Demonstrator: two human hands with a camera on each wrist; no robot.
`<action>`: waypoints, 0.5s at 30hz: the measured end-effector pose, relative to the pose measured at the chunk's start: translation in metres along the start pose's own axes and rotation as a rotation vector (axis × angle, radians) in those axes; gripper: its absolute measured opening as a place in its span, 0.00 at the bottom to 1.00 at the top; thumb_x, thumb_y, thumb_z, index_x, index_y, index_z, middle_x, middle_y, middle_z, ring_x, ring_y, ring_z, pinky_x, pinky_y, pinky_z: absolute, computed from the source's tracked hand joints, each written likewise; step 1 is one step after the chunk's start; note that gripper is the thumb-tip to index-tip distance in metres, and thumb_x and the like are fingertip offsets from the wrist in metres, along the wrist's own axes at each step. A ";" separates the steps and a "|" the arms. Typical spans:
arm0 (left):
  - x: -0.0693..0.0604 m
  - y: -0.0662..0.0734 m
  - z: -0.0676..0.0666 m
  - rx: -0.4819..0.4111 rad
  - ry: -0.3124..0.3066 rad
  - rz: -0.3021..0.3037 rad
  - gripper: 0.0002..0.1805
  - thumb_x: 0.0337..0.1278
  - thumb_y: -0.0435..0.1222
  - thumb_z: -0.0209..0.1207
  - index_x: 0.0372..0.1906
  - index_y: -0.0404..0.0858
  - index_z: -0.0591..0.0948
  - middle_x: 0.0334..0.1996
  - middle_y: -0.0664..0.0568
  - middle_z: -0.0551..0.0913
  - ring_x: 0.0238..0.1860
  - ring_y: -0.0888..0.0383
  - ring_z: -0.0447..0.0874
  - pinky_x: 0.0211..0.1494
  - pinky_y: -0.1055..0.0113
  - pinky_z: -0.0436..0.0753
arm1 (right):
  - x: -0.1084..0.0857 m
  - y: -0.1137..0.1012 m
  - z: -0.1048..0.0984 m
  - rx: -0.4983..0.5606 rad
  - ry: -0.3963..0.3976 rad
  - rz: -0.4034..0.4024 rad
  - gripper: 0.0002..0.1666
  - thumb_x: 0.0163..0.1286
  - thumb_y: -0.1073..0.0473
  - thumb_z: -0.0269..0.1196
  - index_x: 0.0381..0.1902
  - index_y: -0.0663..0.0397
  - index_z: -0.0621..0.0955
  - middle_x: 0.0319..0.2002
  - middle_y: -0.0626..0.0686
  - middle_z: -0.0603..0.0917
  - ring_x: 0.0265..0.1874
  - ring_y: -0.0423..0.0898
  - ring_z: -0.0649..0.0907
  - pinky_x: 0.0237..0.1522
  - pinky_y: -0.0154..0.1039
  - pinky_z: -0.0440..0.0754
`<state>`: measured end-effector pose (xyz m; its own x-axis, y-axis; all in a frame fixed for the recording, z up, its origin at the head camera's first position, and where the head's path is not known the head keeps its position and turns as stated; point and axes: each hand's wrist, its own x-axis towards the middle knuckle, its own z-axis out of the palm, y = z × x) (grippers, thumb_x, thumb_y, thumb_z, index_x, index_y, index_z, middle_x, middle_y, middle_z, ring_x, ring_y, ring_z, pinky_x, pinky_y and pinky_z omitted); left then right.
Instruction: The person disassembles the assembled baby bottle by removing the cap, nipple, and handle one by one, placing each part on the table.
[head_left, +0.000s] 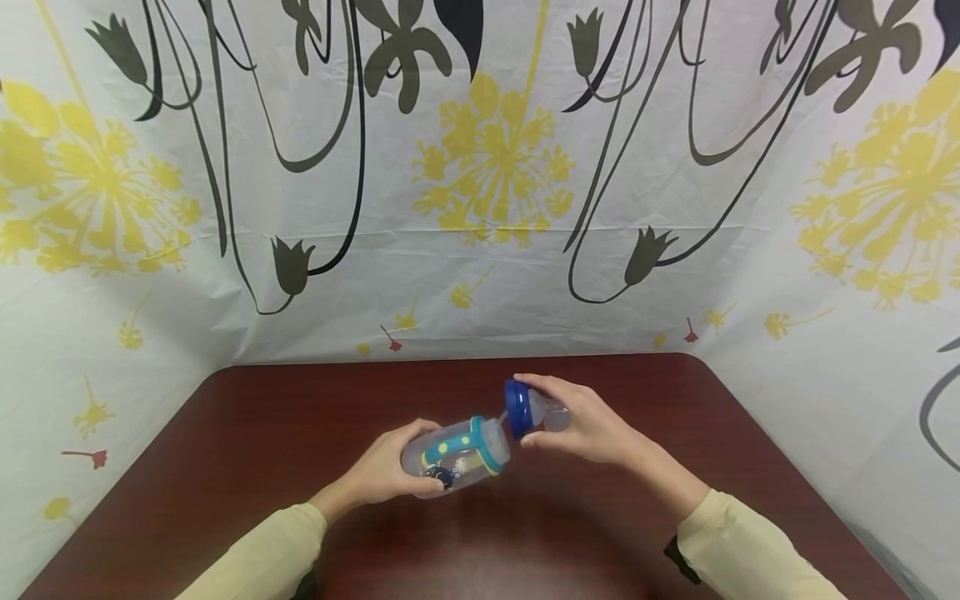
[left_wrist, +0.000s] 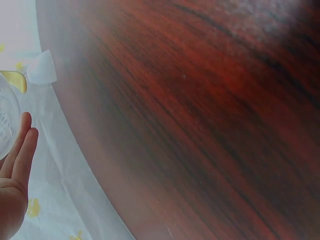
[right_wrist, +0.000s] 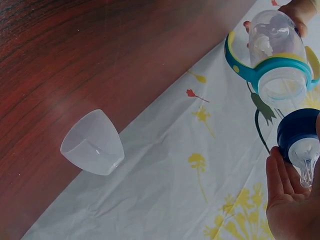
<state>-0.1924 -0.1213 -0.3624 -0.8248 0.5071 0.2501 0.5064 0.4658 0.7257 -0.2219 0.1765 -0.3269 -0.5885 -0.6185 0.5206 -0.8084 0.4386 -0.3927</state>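
Observation:
My left hand (head_left: 386, 467) grips the clear baby bottle (head_left: 456, 479) round its base end, thumb on the near side. The bottle lies tilted in the air, its open mouth toward the right, with a teal and yellow double handle (right_wrist: 245, 70) round its neck. My right hand (head_left: 592, 421) holds the blue bottle lid (head_left: 517, 408) by its rim, fingers and thumb on opposite sides. A clear nipple (right_wrist: 305, 162) points from the lid toward the right palm. Lid and bottle mouth are apart, close together. In the left wrist view only some fingers (left_wrist: 22, 155) and part of the bottle show.
A translucent cap (right_wrist: 92, 142) stands near the edge of the dark red-brown wooden table (head_left: 300, 400), seen in both wrist views. Behind the table hangs a white cloth (head_left: 502, 292) printed with yellow and grey flowers.

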 end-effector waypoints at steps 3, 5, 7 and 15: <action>0.000 -0.001 0.000 -0.006 -0.002 0.001 0.30 0.35 0.42 0.68 0.50 0.42 0.71 0.37 0.55 0.74 0.36 0.57 0.72 0.34 0.67 0.73 | 0.001 -0.001 -0.001 0.008 0.008 0.005 0.42 0.49 0.45 0.67 0.61 0.45 0.65 0.51 0.47 0.73 0.43 0.40 0.75 0.38 0.40 0.76; 0.000 -0.001 0.000 -0.005 -0.001 0.003 0.30 0.35 0.42 0.68 0.50 0.42 0.71 0.37 0.55 0.74 0.36 0.57 0.72 0.34 0.67 0.73 | 0.002 -0.001 -0.002 0.013 0.018 0.010 0.42 0.48 0.45 0.67 0.61 0.46 0.66 0.51 0.47 0.73 0.43 0.40 0.75 0.38 0.41 0.76; 0.000 -0.001 0.000 -0.005 0.001 0.003 0.30 0.35 0.41 0.68 0.50 0.42 0.71 0.36 0.55 0.74 0.36 0.57 0.72 0.34 0.66 0.73 | 0.003 -0.001 -0.004 0.015 0.025 0.007 0.42 0.48 0.45 0.67 0.61 0.47 0.66 0.51 0.47 0.73 0.43 0.41 0.75 0.39 0.42 0.76; 0.000 -0.005 0.002 -0.012 0.000 0.014 0.31 0.35 0.41 0.68 0.50 0.41 0.71 0.36 0.55 0.74 0.35 0.59 0.72 0.34 0.67 0.73 | 0.008 -0.004 -0.009 0.034 0.051 0.002 0.43 0.47 0.46 0.68 0.61 0.48 0.65 0.51 0.49 0.73 0.43 0.41 0.75 0.39 0.38 0.75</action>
<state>-0.1944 -0.1223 -0.3671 -0.8174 0.5137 0.2606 0.5151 0.4495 0.7298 -0.2242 0.1757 -0.3142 -0.5908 -0.5833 0.5574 -0.8067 0.4168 -0.4189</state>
